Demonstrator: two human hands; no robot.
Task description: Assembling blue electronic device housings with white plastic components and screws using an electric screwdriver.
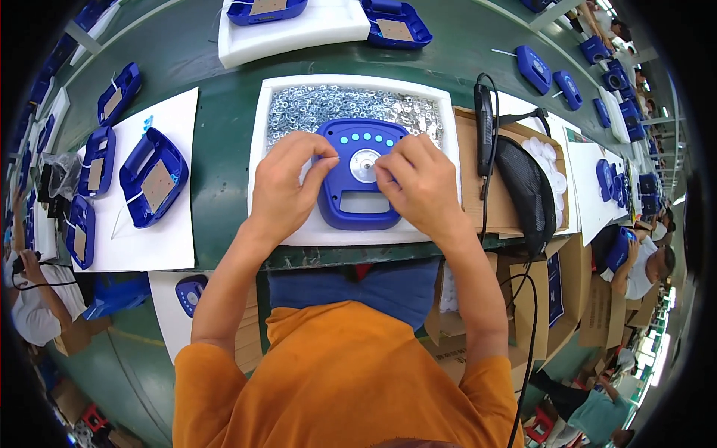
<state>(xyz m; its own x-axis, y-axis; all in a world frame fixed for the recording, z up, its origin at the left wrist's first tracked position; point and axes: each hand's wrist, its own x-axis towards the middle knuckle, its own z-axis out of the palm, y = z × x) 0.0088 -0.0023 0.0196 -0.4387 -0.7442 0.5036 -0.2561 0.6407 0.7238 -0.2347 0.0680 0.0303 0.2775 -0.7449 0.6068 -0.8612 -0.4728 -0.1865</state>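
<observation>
Fitting a small part at the round silvery disc [365, 165] on the blue plastic housing [358, 175] looks like the step in hand, going by both hands pinching in at its centre. Left hand [287, 183] curled on the housing's left edge, fingertips narrowed near the disc; whether they grip anything, cannot tell. Right hand [418, 179] pinched narrow at the disc's right rim, any held piece too small to see. Housing lies flat, near middle of the white foam tray [258, 142], on the green bench [220, 194]; smooth glossy moulding, rounded corners, handle cutout at near end, arc of pale blue dots at far end. Far half of tray holds a heap of tiny shiny metal washers [328, 104]. Next move probably needs fine fingertip alignment on the disc, steady housing. Left: more blue housings [153, 177] open-side up on white sheet. Right: black electric screwdriver [483, 119] with cable, cardboard box [467, 179].
</observation>
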